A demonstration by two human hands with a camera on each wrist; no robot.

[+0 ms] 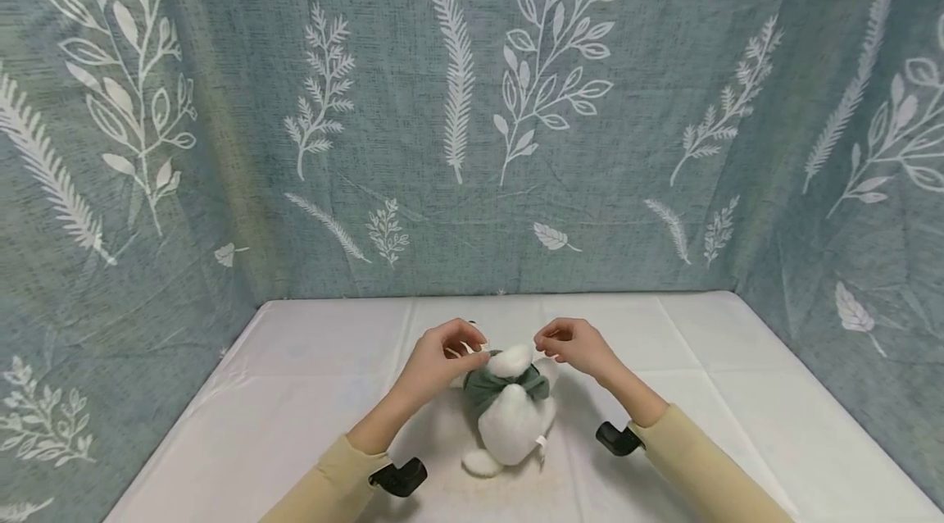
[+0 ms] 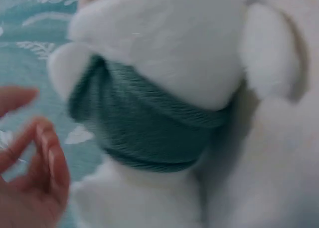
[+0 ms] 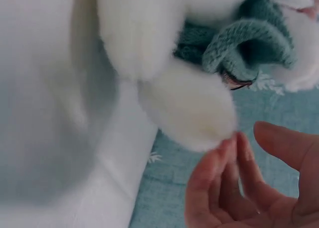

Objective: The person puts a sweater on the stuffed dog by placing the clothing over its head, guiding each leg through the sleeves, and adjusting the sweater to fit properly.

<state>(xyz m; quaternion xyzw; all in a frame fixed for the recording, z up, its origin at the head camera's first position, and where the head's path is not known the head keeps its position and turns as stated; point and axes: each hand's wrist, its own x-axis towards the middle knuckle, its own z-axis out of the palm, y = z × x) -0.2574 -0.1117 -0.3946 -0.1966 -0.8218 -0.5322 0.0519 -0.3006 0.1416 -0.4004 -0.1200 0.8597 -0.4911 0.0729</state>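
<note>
A white plush toy lies on the table in front of me, wearing a green knitted garment around its body. My left hand is at the toy's far left side, thumb and fingers bent and apart. In the left wrist view, a gap shows between that hand and the garment. At the toy's far right is my right hand. The right wrist view puts its fingertips right at the tip of a rounded white plush limb, with the thumb standing off.
A white cloth covers the table. Green-grey curtains with white leaf prints stand behind it and on both sides. Black camera mounts sit at both wrists, by the beige sleeves. A small white tag sticks out from the toy.
</note>
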